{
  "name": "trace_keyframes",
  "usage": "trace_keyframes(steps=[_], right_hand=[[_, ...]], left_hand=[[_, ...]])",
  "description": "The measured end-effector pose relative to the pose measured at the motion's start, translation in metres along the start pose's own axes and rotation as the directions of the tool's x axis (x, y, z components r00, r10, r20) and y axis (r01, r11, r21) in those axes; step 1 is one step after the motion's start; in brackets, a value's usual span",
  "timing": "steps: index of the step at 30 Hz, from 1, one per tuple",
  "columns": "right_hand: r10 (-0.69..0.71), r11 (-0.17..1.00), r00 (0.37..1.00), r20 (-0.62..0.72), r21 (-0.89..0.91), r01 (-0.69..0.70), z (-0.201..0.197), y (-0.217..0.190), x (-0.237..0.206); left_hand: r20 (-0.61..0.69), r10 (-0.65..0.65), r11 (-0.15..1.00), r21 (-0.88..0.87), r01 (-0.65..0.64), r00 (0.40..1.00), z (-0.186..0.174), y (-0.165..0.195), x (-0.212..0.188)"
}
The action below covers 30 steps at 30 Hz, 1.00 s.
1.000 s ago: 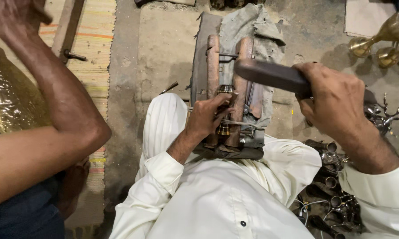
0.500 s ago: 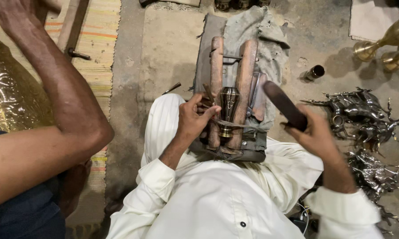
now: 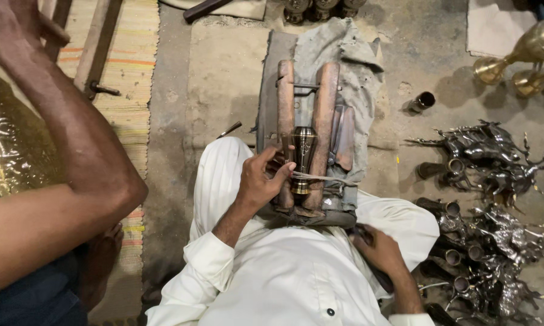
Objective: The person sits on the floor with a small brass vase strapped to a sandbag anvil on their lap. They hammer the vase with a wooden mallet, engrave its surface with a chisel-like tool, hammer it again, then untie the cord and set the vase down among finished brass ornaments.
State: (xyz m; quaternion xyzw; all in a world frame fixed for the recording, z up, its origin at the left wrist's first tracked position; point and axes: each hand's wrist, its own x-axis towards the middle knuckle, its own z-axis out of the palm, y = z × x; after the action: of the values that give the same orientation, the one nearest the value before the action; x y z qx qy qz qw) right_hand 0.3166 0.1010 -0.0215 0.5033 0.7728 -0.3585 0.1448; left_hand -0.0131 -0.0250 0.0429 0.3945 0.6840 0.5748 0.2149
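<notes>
Two hands at work: seen from above, both belong to a seated person in white clothing, with knees spread around a wooden jig.
Left hand: the left hand (image 3: pixel 261 181) has its fingers curled around the foot of a small dark metal vase (image 3: pixel 304 151), thumb and fingertips touching its lower part.
Right hand: the right hand (image 3: pixel 380 250) rests low on the right thigh, well apart from the left; its fingers curve downward, and whether they grip anything cannot be told.
Vase position: the vase stands upright between two parallel wooden rails (image 3: pixel 324 121), near their lower end, with a pale cord (image 3: pixel 323 177) running across just below its base.
Jig support: the rails lie on a grey cloth (image 3: pixel 350 66) spread over a flat block on the dusty floor (image 3: pixel 223 84).
Right of the person: a heap of silvery metal figurines (image 3: pixel 495 163) and short dark metal tubes (image 3: pixel 450 208) lies on the floor; a single small tube (image 3: pixel 421 101) sits apart above them.
Top right corner: brass-coloured vessels (image 3: pixel 525 51) lie on their sides.
Left of frame: another person's bare forearm (image 3: pixel 73 145) crosses the view, raised over a striped woven mat (image 3: pixel 130 66) and a crinkled golden sheet (image 3: pixel 6 157).
</notes>
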Motion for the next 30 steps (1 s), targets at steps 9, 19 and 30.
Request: trace_keyframes(steps=[9, 19, 30], right_hand=[[-0.325, 0.689, 0.866, -0.381, 0.532, 0.493, -0.04, -0.08, 0.005], [-0.447, 0.409, 0.853, -0.27, 0.786, 0.463, -0.009, -0.152, 0.014], [-0.233, 0.521, 0.943, -0.236, 0.789, 0.326, 0.011, -0.112, 0.038]], left_hand=[[0.043, 0.117, 0.977, 0.172, -0.123, 0.992, 0.0, 0.008, -0.008], [0.294, 0.037, 0.991, 0.11, -0.073, 0.955, 0.005, 0.024, -0.032], [0.052, 0.085, 0.828, 0.551, -0.1, 0.995, 0.021, 0.014, 0.041]])
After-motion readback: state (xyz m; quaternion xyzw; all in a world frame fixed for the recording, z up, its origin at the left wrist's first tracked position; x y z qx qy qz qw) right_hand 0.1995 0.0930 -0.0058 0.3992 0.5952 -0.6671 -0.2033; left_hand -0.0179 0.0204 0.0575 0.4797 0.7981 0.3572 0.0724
